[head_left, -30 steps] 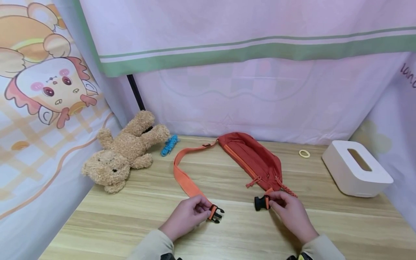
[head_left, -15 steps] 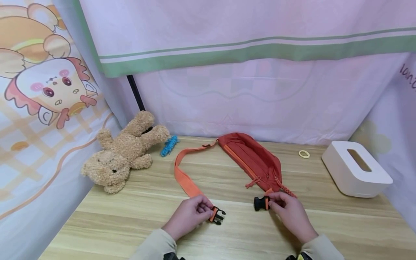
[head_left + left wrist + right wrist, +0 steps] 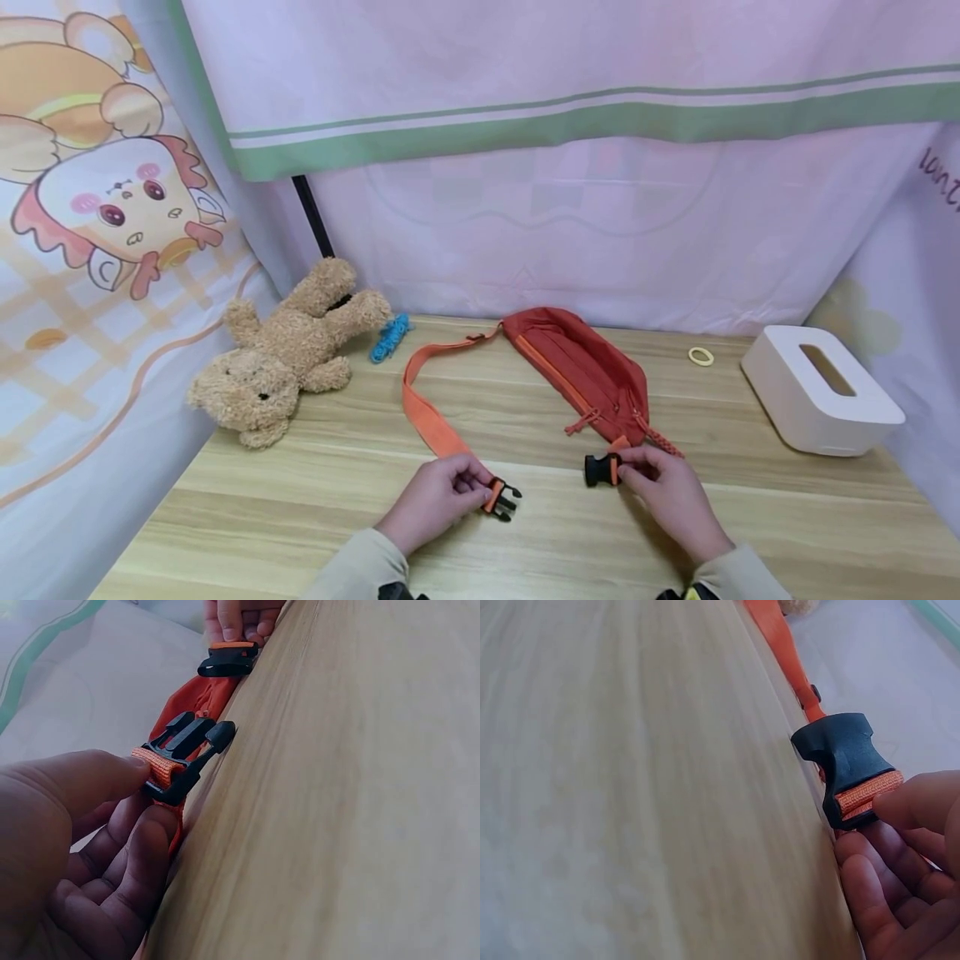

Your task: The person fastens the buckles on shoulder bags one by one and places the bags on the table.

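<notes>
A rust-red waist bag (image 3: 581, 371) lies on the wooden table (image 3: 315, 492), its orange strap (image 3: 423, 417) looping out to the left. My left hand (image 3: 438, 498) pinches the strap end carrying the black pronged buckle half (image 3: 505, 500) (image 3: 187, 750). My right hand (image 3: 667, 492) pinches the short strap end at the bag with the black socket buckle half (image 3: 597, 470) (image 3: 844, 765). The two buckle halves face each other, about a hand's width apart, just above the tabletop.
A tan teddy bear (image 3: 288, 354) lies at the back left beside a small blue cord bundle (image 3: 390, 335). A white tissue box (image 3: 821, 390) stands at the right, with a yellow ring (image 3: 702, 357) behind it. Printed curtains (image 3: 525, 208) close in the back and sides.
Both hands have crept slightly: the pronged half moved a little right and the socket half a little left, narrowing the gap between them.
</notes>
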`<state>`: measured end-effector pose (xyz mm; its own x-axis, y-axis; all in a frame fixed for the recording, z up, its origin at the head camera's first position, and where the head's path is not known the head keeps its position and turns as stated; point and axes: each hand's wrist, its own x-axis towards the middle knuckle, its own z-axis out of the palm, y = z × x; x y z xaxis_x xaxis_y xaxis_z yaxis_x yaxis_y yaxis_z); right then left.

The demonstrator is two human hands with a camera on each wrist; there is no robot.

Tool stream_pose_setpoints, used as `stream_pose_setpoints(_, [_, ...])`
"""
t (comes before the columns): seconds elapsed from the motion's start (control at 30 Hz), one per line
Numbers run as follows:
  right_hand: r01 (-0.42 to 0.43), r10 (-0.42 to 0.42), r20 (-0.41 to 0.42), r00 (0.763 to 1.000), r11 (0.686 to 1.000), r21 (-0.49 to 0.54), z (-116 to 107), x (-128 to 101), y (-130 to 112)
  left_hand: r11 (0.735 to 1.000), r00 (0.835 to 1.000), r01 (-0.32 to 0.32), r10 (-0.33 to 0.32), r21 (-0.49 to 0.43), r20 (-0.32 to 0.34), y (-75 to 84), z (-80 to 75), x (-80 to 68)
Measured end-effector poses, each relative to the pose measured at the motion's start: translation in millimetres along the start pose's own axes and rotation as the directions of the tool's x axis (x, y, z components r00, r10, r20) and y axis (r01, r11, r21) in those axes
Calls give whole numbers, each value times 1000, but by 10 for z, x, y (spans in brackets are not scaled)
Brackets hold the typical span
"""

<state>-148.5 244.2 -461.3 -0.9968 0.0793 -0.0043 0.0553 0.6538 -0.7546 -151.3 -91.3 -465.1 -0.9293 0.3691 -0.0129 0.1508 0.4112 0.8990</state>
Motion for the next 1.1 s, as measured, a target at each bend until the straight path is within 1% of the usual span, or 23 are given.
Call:
stream_pose_setpoints(0.37, [-28, 30, -27, 999, 998, 56, 17, -14, 23, 1000, 1000, -21, 21, 11, 8, -10, 21, -10])
stream_pose_setpoints(0.67, [-33, 38, -56, 998, 996, 84, 45, -20, 28, 998, 998, -70, 70, 4, -9, -21, 31, -27])
stream_pose_setpoints(0.87, [-34, 41, -64, 997, 994, 102, 63, -21, 45, 997, 997, -71, 70, -36, -26, -28, 36, -28])
stream_pose_setpoints(1.1, [-38, 47, -72, 996, 993, 115, 60, -46, 46, 997, 998, -61, 60, -53, -29, -51, 37, -17])
